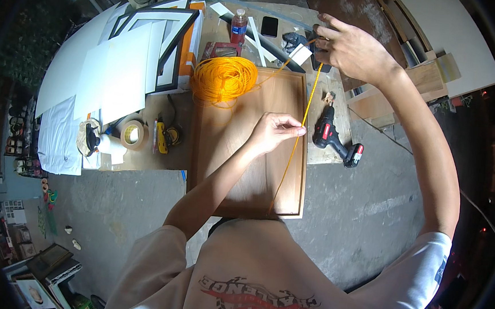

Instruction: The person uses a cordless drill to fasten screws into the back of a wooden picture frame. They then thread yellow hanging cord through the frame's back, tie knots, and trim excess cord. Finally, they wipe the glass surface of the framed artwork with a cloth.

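Both hands held the orange cord point(310, 96) taut along the wooden panel's point(230, 153) right edge (apparently measuring a length): left hand point(275, 130) pinching it mid-edge, right hand point(352, 50) gripping it past the far corner; cutting would need that span kept.

Smooth matt wood panel point(242, 148), twisted orange cord point(311, 99)

Left arm comes up from the lower edge, elbow bent, and the left hand point(275, 130) has thumb and forefinger pinched tight, the other fingers curled beside them. Right arm is stretched long and high on the right, nearly straight, with the right hand point(350, 47) closed in a loose grip, knuckles up, well apart from the left.
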The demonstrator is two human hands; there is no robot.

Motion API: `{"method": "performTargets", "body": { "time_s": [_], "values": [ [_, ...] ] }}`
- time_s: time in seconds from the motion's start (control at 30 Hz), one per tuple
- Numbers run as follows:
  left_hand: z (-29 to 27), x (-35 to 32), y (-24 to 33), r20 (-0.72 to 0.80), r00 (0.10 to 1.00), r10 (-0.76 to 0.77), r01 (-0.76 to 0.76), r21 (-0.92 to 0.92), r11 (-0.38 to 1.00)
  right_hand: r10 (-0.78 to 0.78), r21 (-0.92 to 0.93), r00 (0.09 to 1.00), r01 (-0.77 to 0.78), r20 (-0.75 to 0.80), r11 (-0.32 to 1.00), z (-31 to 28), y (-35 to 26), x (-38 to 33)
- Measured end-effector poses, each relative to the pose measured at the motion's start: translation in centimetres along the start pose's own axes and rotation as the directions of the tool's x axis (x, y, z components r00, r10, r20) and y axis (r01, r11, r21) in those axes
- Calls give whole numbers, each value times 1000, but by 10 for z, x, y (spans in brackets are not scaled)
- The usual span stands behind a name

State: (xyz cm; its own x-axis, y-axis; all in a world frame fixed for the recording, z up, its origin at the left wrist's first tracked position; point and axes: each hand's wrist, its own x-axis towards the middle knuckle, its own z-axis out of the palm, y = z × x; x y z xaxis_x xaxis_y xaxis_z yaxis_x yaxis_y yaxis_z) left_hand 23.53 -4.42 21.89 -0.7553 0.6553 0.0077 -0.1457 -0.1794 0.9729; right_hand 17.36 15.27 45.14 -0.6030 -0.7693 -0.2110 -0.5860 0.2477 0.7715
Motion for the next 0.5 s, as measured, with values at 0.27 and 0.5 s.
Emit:
{"method": "performTargets", "body": {
  "time_s": [0.27,0.5],
  "values": [
    [-30,111,-48,-181,983,6,-3,18,1000,195,101,949,-175,-246,979,64,13,37],
    [-104,176,-166,-360,927,105,-13,250,968,835,841,356,-499,418,-208,173,-161,19]
  ]
}}
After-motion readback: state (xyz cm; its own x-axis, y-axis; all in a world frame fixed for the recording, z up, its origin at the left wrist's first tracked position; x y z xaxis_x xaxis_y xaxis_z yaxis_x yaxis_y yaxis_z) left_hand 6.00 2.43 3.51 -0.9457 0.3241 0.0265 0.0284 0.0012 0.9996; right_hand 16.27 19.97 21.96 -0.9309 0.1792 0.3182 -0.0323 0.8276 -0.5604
